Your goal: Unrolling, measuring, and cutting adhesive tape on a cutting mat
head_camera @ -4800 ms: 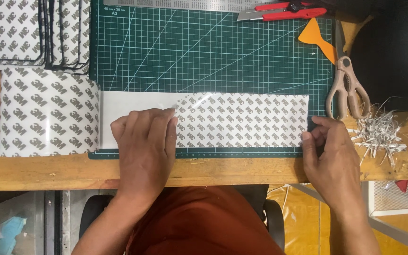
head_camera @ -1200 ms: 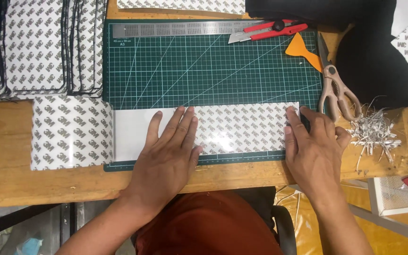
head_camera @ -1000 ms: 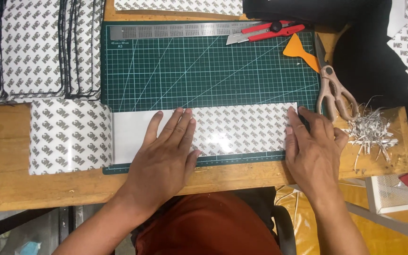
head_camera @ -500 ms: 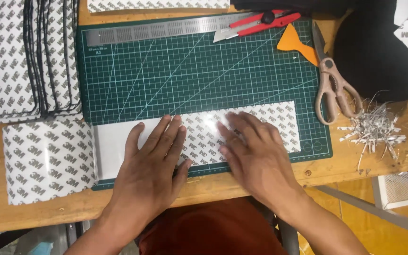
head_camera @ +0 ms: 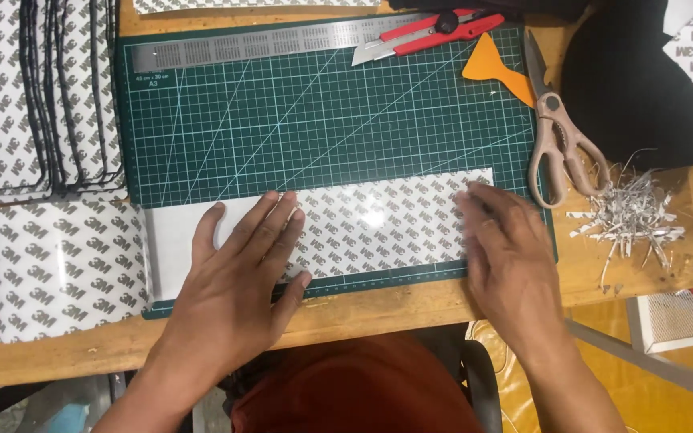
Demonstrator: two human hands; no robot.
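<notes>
A long strip of patterned adhesive sheet (head_camera: pixel 387 220) lies along the near edge of a green cutting mat (head_camera: pixel 322 120). Its left part shows a plain white backing (head_camera: pixel 174 248). My left hand (head_camera: pixel 238 277) lies flat on the strip's left part, fingers spread. My right hand (head_camera: pixel 507 256) presses flat on the strip's right end, fingers together and slightly blurred. Neither hand holds anything.
A steel ruler (head_camera: pixel 242 50), a red utility knife (head_camera: pixel 427 34), an orange scraper (head_camera: pixel 497 68) and scissors (head_camera: pixel 559 136) lie at the mat's far and right sides. Paper trimmings (head_camera: pixel 627 220) are heaped at right. Stacked patterned sheets (head_camera: pixel 34 96) and one loose sheet (head_camera: pixel 62 269) lie at left.
My right hand slid left to the middle of the strip, then back to its right end. My left hand stayed flat on the left part. The view shifted slightly.
</notes>
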